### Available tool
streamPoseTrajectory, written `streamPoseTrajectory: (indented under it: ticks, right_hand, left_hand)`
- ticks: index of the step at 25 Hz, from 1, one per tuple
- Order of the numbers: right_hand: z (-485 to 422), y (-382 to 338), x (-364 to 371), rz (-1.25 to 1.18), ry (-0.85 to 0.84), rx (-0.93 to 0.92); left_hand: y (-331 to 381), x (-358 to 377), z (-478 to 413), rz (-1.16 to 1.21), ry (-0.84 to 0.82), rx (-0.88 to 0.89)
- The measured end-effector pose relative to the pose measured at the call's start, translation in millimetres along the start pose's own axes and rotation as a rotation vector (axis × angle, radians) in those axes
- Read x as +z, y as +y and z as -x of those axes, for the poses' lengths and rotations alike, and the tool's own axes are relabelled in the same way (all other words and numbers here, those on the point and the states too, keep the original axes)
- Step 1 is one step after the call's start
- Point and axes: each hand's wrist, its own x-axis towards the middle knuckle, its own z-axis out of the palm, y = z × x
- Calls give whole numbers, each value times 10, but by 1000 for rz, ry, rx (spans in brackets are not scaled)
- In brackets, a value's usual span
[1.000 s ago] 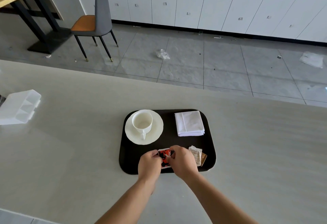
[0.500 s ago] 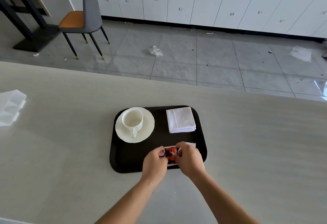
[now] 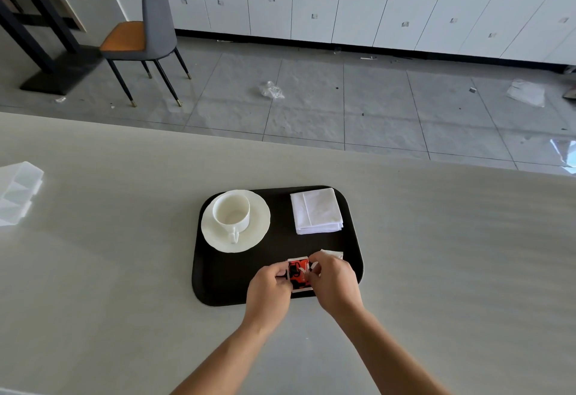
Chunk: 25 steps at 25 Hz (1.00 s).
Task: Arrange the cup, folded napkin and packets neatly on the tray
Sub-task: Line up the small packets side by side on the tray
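A black tray (image 3: 224, 282) lies on the pale counter. On its far left a white cup (image 3: 231, 211) stands on a white saucer (image 3: 258, 232), handle toward me. A folded white napkin (image 3: 316, 210) lies on the tray's far right. At the tray's near edge, my left hand (image 3: 269, 285) and my right hand (image 3: 335, 282) pinch a red and black packet (image 3: 299, 273) from either side. A white packet (image 3: 333, 253) peeks out behind my right hand; the rest of it is hidden.
A clear plastic organiser (image 3: 17, 192) sits at the counter's left edge. Beyond the counter's far edge is a tiled floor with scraps of plastic (image 3: 271, 90), a grey chair (image 3: 146, 32) and white cabinets (image 3: 374, 4).
Both hands have stayed on the red packet at the tray's near edge. My right hand now covers the brown packet and most of the white one. The camera has shifted slightly.
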Motion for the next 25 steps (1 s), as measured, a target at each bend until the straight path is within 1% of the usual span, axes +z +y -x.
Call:
streamPoseTrajectory:
  ticks: [1,3,4,5,6,7,10,12,19,23,25]
  right_hand:
    - [-2,50,-59,-2,47,14]
    - [-28,229,-203,17,139,68]
    - [-52,327,-275,43,158,95]
    - [-76,410,-332,76,153,110]
    - [-106,461,-365,105,126,109]
    - [-135,483,-376,136,78,85]
    - [-223,443,-333,286,-105,-68]
    - [-269,427,-318,337,-155,-92]
    - [-298,405,-340,245,-172,50]
    - [-271,375,-409,140,-72,166]
    - [-235,434,-471,152,-61,177]
  left_hand:
    - [-45,-23,2,-97,17,71]
    - [-143,-85,9,-401,58,351]
    - [-190,-109,12,-546,48,502]
    - [-229,-125,16,-662,19,610]
    - [-265,-136,17,-755,-17,672]
    - [-293,-139,18,-819,-43,697]
    - [-364,-124,33,-912,-62,678]
    - [-384,-117,45,-929,-64,667]
    - [-437,-114,37,-920,-50,665]
    - [-477,-104,39,-920,-56,644]
    - [-487,-100,33,-924,-63,642]
